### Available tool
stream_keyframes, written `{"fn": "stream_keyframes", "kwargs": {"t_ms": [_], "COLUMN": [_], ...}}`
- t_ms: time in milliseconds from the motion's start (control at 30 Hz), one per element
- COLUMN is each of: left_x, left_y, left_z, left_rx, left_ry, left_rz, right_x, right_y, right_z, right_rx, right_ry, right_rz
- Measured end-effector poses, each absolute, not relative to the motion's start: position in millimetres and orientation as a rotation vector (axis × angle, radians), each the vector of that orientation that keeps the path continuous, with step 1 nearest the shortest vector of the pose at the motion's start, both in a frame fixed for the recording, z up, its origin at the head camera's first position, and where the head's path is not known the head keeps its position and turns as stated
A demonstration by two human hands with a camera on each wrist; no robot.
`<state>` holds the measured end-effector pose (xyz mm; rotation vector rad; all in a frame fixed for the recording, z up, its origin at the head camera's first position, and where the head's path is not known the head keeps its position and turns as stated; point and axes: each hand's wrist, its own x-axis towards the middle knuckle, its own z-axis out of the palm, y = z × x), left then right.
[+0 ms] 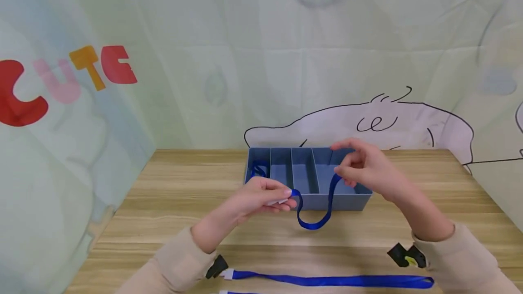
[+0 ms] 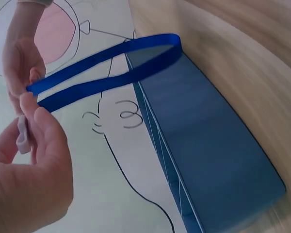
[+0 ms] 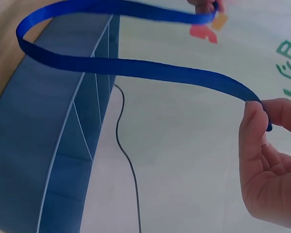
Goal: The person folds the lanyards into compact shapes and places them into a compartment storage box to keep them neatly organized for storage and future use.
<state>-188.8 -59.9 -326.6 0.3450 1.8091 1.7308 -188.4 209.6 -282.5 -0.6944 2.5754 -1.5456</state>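
Observation:
A blue lanyard (image 1: pixel 313 226) hangs in a U-shaped loop between the two hands, in front of a blue-grey divided box (image 1: pixel 335 202). My left hand (image 1: pixel 265 196) pinches the lanyard's end with the white clip (image 2: pixel 23 136). The other end is pinched between thumb and index finger of my right hand (image 1: pixel 363 167), held above the box's right compartment. In the right wrist view the lanyard (image 3: pixel 136 68) runs taut-looking from the right fingertips, then bends back toward the left hand. Another blue lanyard (image 1: pixel 259 167) lies coiled in the box's far-left compartment.
Near the front of the wooden table (image 1: pixel 171 221) a blue lanyard (image 1: pixel 347 280) lies stretched sideways, its white clip (image 1: pixel 229 274) at the left. Part of one more lanyard (image 1: pixel 241 292) shows at the bottom edge. A printed cloth backdrop (image 1: pixel 196 80) stands behind the table.

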Motion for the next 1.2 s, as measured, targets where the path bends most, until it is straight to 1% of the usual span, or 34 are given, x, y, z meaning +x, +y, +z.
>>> {"fn": "stream_keyframes", "kwargs": {"t_ms": [300, 533, 800, 1033, 1200], "left_x": [-181.4, -178.4, -178.0, -178.7, -178.2], "left_y": [-42.1, -33.8, -34.0, -37.3, -37.1], "left_z": [-325.6, -323.8, -323.9, -322.7, -322.6], "left_rx": [0.330, 0.305, 0.294, 0.325, 0.383], "left_ry": [1.750, 1.569, 1.512, 1.504, 1.680], "left_rz": [1.763, 1.839, 1.864, 1.847, 1.794], "right_x": [-186.8, -182.6, -182.1, -183.1, -182.9], "right_y": [181.5, 165.5, 166.1, 165.4, 160.8], "right_z": [-289.8, -293.9, -296.0, -302.2, -305.3], "right_rx": [-0.834, -0.921, -0.912, -1.080, -1.103], "right_ry": [2.471, 2.446, 2.385, 2.478, 2.524], "right_rz": [-1.515, -1.511, -1.522, -1.425, -1.422]}}
